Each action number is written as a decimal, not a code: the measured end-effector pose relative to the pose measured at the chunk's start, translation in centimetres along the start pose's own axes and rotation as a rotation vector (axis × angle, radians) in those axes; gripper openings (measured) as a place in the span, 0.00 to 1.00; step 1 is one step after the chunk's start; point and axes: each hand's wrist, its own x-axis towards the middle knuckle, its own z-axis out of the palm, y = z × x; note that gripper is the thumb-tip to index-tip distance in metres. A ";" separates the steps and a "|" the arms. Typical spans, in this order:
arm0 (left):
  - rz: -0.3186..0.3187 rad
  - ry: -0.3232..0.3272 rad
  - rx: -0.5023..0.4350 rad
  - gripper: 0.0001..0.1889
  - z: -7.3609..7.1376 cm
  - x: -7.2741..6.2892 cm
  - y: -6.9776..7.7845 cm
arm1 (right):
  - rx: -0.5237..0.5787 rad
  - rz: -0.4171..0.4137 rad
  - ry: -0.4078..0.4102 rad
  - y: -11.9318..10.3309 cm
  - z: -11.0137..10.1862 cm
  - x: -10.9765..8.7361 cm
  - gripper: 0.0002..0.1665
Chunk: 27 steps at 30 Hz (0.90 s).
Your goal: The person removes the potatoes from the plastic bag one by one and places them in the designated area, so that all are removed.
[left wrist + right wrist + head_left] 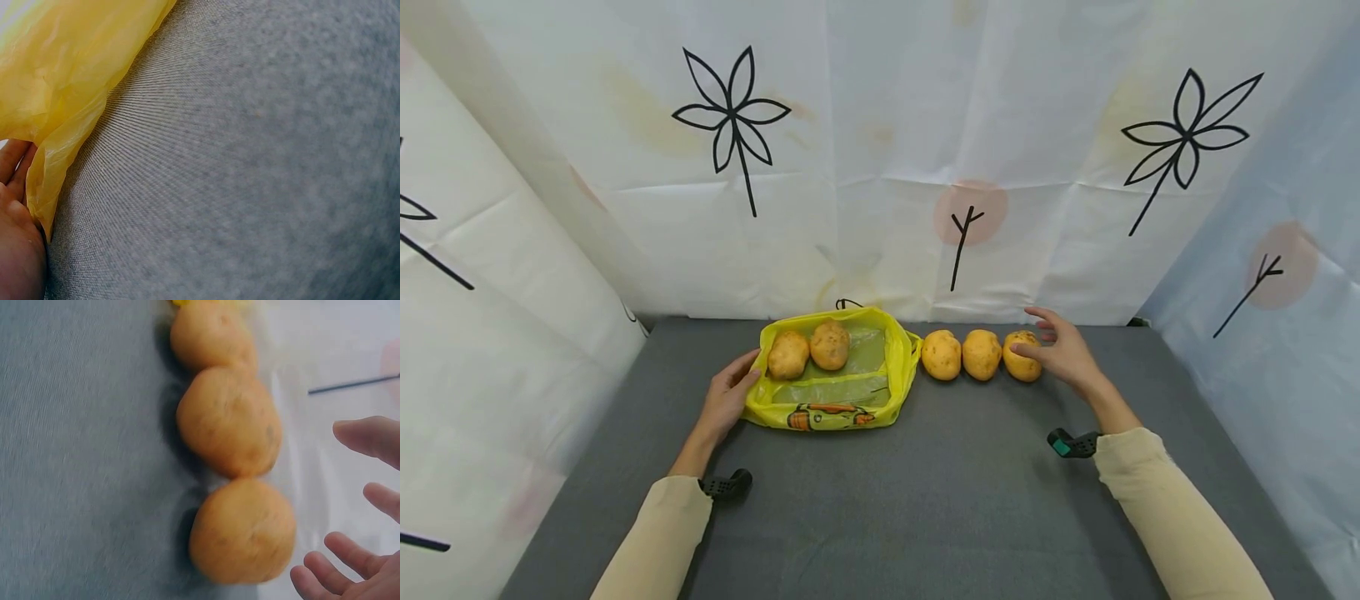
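Observation:
A yellow plastic bag (880,408) with its mouth spread wide lies toward the back of the table, two potatoes (788,355) inside at its left. My left hand (730,390) holds the bag's left edge; in the left wrist view the fingers (12,159) are partly behind the yellow film. To the bag's right, three potatoes (981,354) sit in a row. Over the rightmost potato (242,531) hovers my right hand (1063,354), thumb and fingers spread, holding nothing. In the right wrist view the fingers show beside that potato, apart from it.
The table has a dark grey cloth (880,517). White curtains (880,167) with printed flowers and trees stand behind it and along both sides. The back curtain meets the table just behind the potatoes.

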 end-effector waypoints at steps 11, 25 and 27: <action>0.016 -0.009 -0.003 0.27 0.0 -0.1 0.0 | 0.007 -0.131 -0.030 -3.2 1.7 -0.2 0.44; 0.010 -0.004 -0.020 0.26 0.0 0.0 0.1 | 0.037 -0.208 -0.083 -6.5 5.3 0.4 0.42; 0.013 -0.007 -0.025 0.26 -0.1 0.0 0.1 | 0.035 -0.216 -0.090 -6.7 5.9 0.6 0.42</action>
